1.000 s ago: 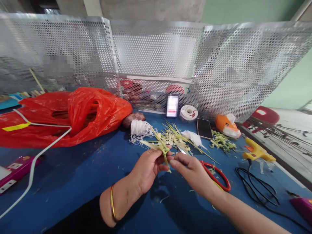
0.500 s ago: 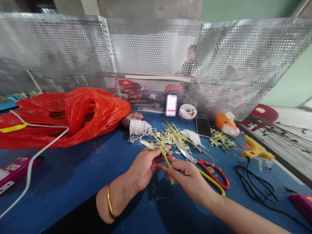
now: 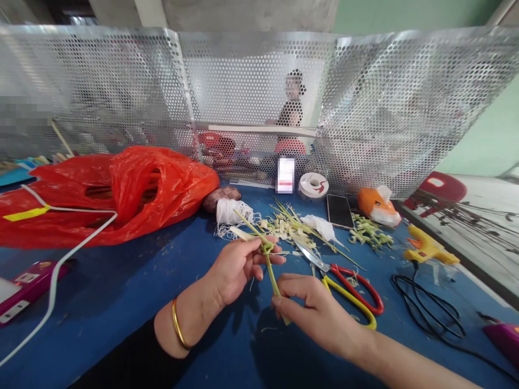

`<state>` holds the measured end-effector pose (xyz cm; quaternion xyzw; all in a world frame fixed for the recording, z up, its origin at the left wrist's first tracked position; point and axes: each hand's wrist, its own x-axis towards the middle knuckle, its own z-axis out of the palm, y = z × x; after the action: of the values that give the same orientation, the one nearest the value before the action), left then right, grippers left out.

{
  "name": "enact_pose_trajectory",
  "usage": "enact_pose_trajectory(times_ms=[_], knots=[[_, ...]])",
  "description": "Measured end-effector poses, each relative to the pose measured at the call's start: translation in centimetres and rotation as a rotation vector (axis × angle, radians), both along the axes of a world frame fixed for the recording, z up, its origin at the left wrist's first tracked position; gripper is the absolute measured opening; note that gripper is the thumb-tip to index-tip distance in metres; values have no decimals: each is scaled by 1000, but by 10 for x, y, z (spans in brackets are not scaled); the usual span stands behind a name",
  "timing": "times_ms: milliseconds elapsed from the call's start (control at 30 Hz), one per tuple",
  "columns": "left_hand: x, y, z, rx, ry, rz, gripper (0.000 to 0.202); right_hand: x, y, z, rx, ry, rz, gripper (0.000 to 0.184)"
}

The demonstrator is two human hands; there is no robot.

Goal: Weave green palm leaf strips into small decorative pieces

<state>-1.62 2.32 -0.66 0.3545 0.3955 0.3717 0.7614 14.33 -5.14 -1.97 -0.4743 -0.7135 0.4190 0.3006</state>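
In the head view, one green strip (image 3: 270, 267) spans the hands over the blue table (image 3: 130, 294), its long axis slanting from far left to near right, lower end pointing towards the wearer. The left hand (image 3: 234, 272) pinches its knot (image 3: 267, 247); the right hand (image 3: 314, 302) grips the lower part. Around them: one pair of scissors (image 3: 325, 267), one glue gun (image 3: 430, 250), one white thread spool (image 3: 228, 211).

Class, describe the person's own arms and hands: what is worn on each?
The left hand is ungloved, with a plain, smooth gold-coloured bangle at the wrist and a black sleeve further up the forearm. The right hand is ungloved too, its forearm showing no sleeve or bangle within view.
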Motion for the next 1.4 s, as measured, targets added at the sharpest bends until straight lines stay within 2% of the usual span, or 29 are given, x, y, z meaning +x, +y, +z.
enact_pose_trajectory(times_ms=[100,167,267,300,367,533,667,933,1000,1067,1300,1400], knots=[[0,0,-2,15,-1,-16,28,4,2,6,82,-166,64,31],[0,0,-3,17,-8,-33,28,9,6,8,145,-241,52,31],[1,-1,-4,16,-42,-72,25,21,16,4,293,-191,-193,29],[2,-2,-4,20,-57,-90,25,24,20,2,349,-158,-285,23],[3,-4,-5,37,-76,-131,25,29,27,-4,422,-110,-353,8],[7,-12,-10,92,8,-199,33,30,34,-15,427,-48,-248,4],[9,-14,-12,173,86,-181,31,29,31,-16,446,-94,-236,14],[12,-13,-8,246,290,-86,16,40,26,8,544,-372,-164,19],[12,-12,-7,225,288,-81,15,46,28,15,506,-368,-173,20],[11,-11,-7,196,275,-96,17,51,31,18,428,-268,-165,19],[8,-10,-9,99,167,-201,22,40,31,5,-19,556,-79,17],[10,-11,-9,100,177,-199,22,37,30,2,-99,628,-60,16]])
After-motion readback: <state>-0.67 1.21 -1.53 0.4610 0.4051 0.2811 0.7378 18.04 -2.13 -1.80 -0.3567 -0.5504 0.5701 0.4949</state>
